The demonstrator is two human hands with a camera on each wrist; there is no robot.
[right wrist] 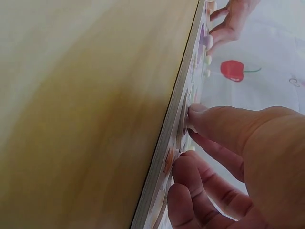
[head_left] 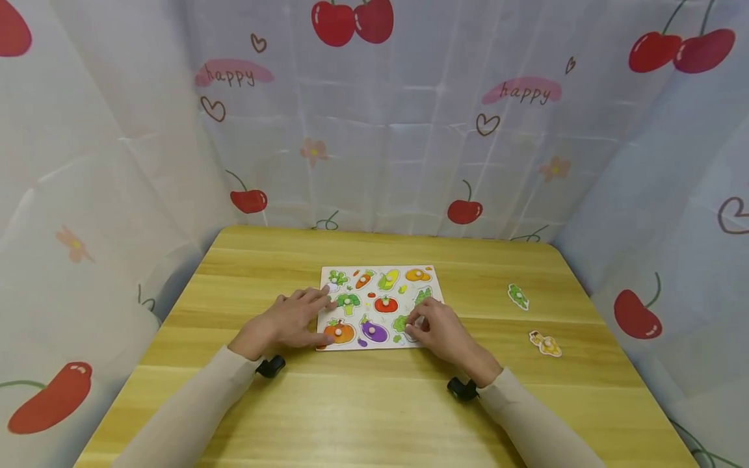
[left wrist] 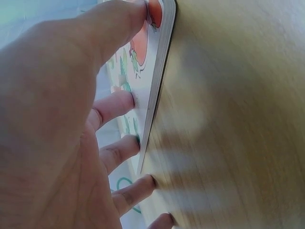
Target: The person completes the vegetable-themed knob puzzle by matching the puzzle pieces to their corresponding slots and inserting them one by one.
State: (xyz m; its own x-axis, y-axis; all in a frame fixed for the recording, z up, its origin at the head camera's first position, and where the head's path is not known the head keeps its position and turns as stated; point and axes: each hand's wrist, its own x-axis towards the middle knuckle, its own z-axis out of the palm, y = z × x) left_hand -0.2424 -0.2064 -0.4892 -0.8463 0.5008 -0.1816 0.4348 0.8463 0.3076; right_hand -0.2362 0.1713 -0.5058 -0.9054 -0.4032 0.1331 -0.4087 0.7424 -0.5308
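Note:
A white puzzle board (head_left: 358,291) with knobbed vegetable pieces lies flat on the table, among them a tomato (head_left: 385,305), an eggplant (head_left: 374,331) and a pumpkin (head_left: 339,333). My left hand (head_left: 295,318) spreads its fingers over the board's left edge. In the left wrist view the thumb (left wrist: 126,19) touches the board, while some fingertips reach past its edge to the table. At the lower right, my right hand (head_left: 441,330) pinches a puzzle piece (right wrist: 182,125) between thumb and finger. That piece's kind is largely hidden by the hand, and it sits at the board surface.
To the board's right lie two loose pieces, a green pea pod-like one (head_left: 517,296) and a yellowish one (head_left: 545,344). The wooden table (head_left: 363,409) is enclosed by cherry-printed curtains (head_left: 374,162). Black wrist cameras sit at both wrists.

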